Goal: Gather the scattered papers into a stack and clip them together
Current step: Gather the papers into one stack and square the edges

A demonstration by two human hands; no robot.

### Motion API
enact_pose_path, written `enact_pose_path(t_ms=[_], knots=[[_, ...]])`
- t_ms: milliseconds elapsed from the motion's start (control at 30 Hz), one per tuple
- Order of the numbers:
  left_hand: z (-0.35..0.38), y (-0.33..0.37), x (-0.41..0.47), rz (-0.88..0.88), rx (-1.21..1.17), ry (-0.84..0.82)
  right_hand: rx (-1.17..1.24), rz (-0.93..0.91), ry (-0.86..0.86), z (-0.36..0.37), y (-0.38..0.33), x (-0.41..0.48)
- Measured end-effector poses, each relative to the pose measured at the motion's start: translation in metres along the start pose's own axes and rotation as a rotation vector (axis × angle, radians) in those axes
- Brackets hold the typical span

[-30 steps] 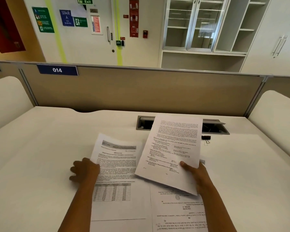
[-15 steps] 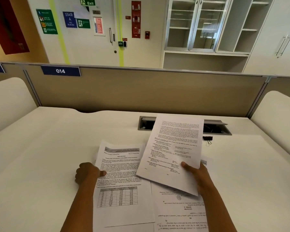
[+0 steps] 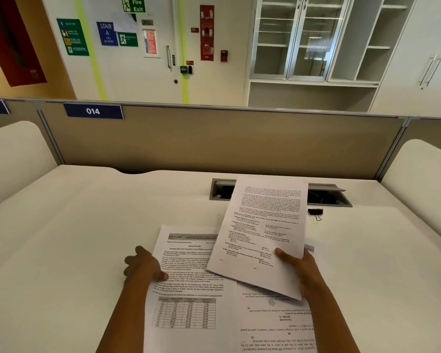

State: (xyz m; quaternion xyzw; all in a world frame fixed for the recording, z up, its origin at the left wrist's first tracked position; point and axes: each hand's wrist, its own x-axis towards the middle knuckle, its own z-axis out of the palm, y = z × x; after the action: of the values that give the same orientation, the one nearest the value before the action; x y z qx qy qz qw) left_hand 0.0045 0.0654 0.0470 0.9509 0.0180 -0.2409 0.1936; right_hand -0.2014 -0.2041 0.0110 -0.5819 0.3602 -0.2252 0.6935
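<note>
**Paper coming together, clip yet to be used**

Looking down on a white desk [image 3: 74, 238], fenced at the back by a beige partition [image 3: 214, 143]. Spread over the near middle: three printed pages, plus a sliver of a fourth sheet [image 3: 309, 248] at the right.

Up in the air, the lifted sheet [image 3: 262, 230], tilted above the others and held at its lower corner by the right hand [image 3: 298, 268], thumb on top and fingers curled beneath.

Flat on the desk, the sheet with the table [image 3: 189, 289], and just beside it the upside-down sheet [image 3: 273, 324].

And a change from a second ago! Further in over the tabled page now with the left hand [image 3: 143, 266], thumb planted on the print. Fingers bent at the paper's left edge with the tips hidden, so cannot tell pinch from plain press. Page itself drawn nearer than before, the raised sheet barely shifted.

Reads as gathering well under way, with nothing squared into a stack yet.

Off to the right, near the open cable hatch [image 3: 219, 192], lies the black binder clip [image 3: 315, 212], untouched and well apart from both hands.

Legible writing: "014" on the blue plate [image 3: 93, 111], "Fire Exit" on the green sign [image 3: 134, 5], "STAIR A" on the blue sign [image 3: 107, 33]. Page print too small to read.
</note>
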Motion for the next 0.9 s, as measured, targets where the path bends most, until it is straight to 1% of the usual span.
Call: enact_pose_path(t_ms=[100,200,267,300,333,367,467,500,533,567,667,767,833,867,900], knots=[[-0.005,-0.002,-0.002,0.033,-0.079,-0.008,0.007,0.000,-0.011,0.000,0.000,-0.001],[-0.010,-0.010,0.004,0.125,-0.270,-0.011,0.009,-0.001,-0.011,-0.001,-0.001,-0.001],[-0.011,-0.016,0.007,0.190,-0.460,0.037,0.014,-0.004,-0.012,0.000,-0.001,-0.002],[-0.011,-0.019,0.009,0.192,-0.528,0.077,0.014,-0.006,-0.011,0.000,-0.002,-0.002],[-0.011,-0.022,0.010,0.174,-0.546,0.103,0.017,-0.006,-0.010,0.001,-0.003,-0.003],[-0.010,-0.025,0.011,0.151,-0.526,0.088,0.020,-0.006,-0.010,0.001,-0.003,-0.003],[-0.008,-0.031,0.016,0.079,-0.463,-0.107,0.020,-0.001,-0.003,0.001,-0.003,-0.002],[-0.007,-0.032,0.017,0.079,-0.482,-0.140,0.019,-0.001,-0.003,0.001,-0.003,-0.002],[-0.007,-0.031,0.016,0.093,-0.501,-0.135,0.016,0.001,0.000,0.001,-0.003,-0.002],[-0.008,-0.029,0.018,0.123,-0.521,-0.097,0.012,0.002,-0.001,0.001,-0.003,-0.002],[-0.026,-0.023,0.019,0.190,-0.671,0.099,-0.002,-0.005,-0.020,0.000,-0.003,-0.003],[-0.062,-0.019,0.014,0.240,-0.768,0.351,-0.013,-0.010,-0.056,-0.001,-0.003,-0.005],[-0.094,-0.021,0.006,0.274,-0.816,0.491,-0.017,-0.013,-0.076,-0.002,-0.006,-0.008],[-0.110,-0.023,0.005,0.290,-0.863,0.534,-0.024,-0.013,-0.089,-0.002,-0.007,-0.008],[-0.124,-0.026,0.003,0.307,-0.914,0.536,-0.038,-0.012,-0.103,-0.002,-0.008,-0.010]])
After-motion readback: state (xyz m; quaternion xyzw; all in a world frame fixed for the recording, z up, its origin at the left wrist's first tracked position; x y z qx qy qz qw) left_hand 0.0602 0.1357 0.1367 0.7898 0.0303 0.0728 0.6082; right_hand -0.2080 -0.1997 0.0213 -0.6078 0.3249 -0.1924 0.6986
